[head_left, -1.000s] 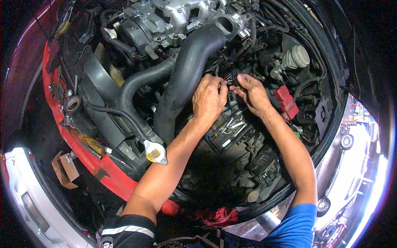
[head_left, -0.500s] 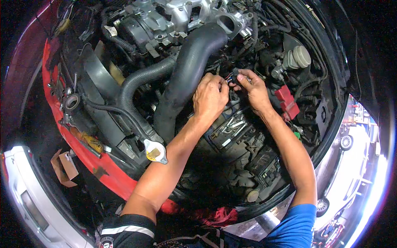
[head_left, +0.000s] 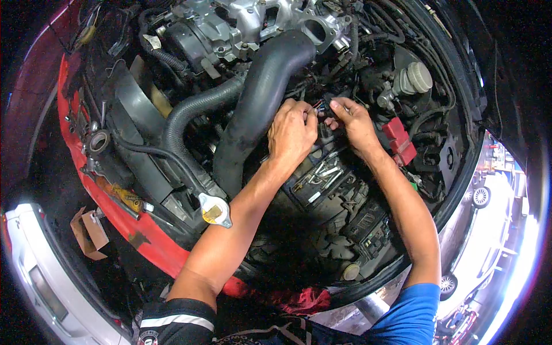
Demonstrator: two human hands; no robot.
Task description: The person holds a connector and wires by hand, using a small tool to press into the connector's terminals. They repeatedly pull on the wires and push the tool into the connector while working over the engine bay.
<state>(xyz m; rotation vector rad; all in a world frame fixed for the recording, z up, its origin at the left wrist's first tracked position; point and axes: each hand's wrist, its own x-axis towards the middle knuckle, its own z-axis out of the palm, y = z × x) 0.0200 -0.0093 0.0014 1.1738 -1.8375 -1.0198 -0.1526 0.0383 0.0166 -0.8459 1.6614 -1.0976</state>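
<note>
My left hand [head_left: 292, 131] is closed beside the large black air hose [head_left: 261, 98], its fingertips at a few thin coloured wires [head_left: 318, 105]. What its far fingers do is partly hidden behind the knuckles. Just to the right, my right hand [head_left: 355, 123] pinches a small black wire connector [head_left: 327, 105] between thumb and fingers. The connector is dark against the engine bay, so its exact shape is hard to make out. Both hands are close together over the engine bay, below the open metal throttle flange [head_left: 318, 33].
A radiator cap [head_left: 214, 210] sits by my left forearm, with a ribbed hose [head_left: 187, 115] beyond it. Sockets and small tools [head_left: 328, 177] lie below my hands. A red plastic cover [head_left: 398, 141] and a pale reservoir cap [head_left: 418, 78] stand to the right.
My right fingers have shifted slightly, and less of the black connector shows between them. My left hand has stayed almost in place at the wires.
</note>
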